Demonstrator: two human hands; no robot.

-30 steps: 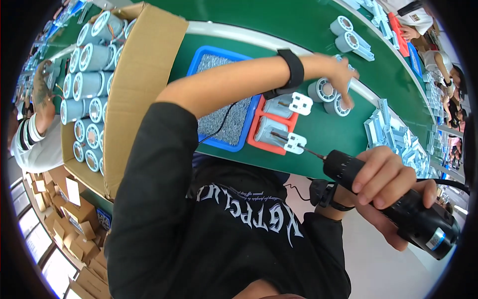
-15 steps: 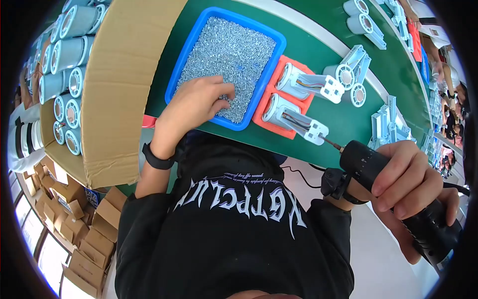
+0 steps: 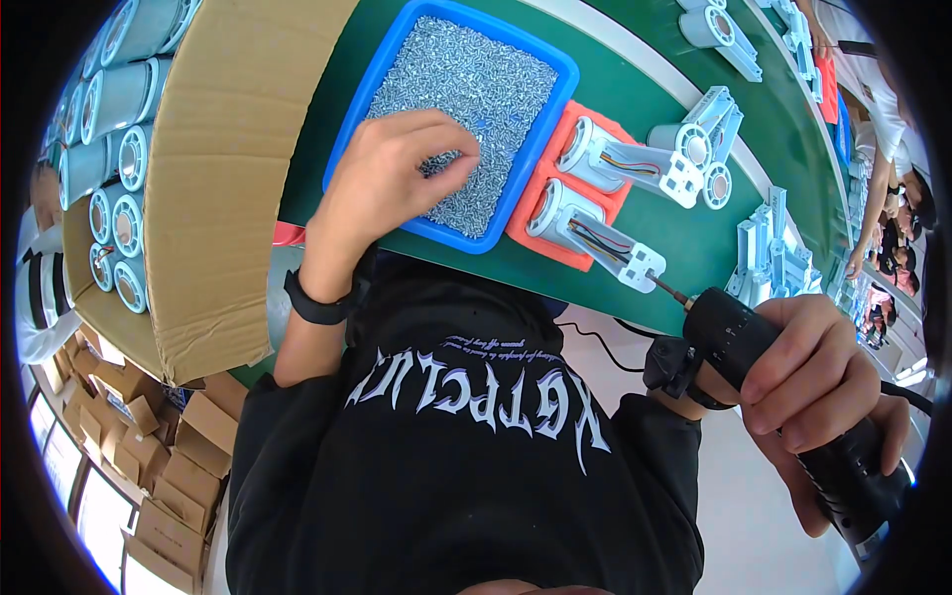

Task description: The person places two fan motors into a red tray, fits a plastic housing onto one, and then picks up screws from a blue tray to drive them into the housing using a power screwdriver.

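Observation:
My left hand [image 3: 382,174] is held over a blue tray [image 3: 451,239] filled with small silvery screws [image 3: 461,74]. Its thumb and forefinger come together in a pinch; what they hold, if anything, is hidden. In my right hand [image 3: 818,372] is a black electric screwdriver [image 3: 729,332], its bit touching or very near the white end plate of the nearer light-blue cylindrical housing [image 3: 567,210]. That housing and a second light-blue housing [image 3: 592,149] lie side by side in an orange-red holder [image 3: 550,250]. Coloured wires run along both open arms.
A large cardboard box [image 3: 223,169] with stacked light-blue housings [image 3: 119,104] stands at the left. More light-blue parts [image 3: 769,253] lie on the green table [image 3: 684,293] at the right. Other people sit far right. Empty cartons [image 3: 178,466] are piled lower left.
My left hand has lifted slightly from the screws, and its thumb and forefinger have closed together. The screwdriver stays at the nearer housing's end plate. The whole view has shifted slightly.

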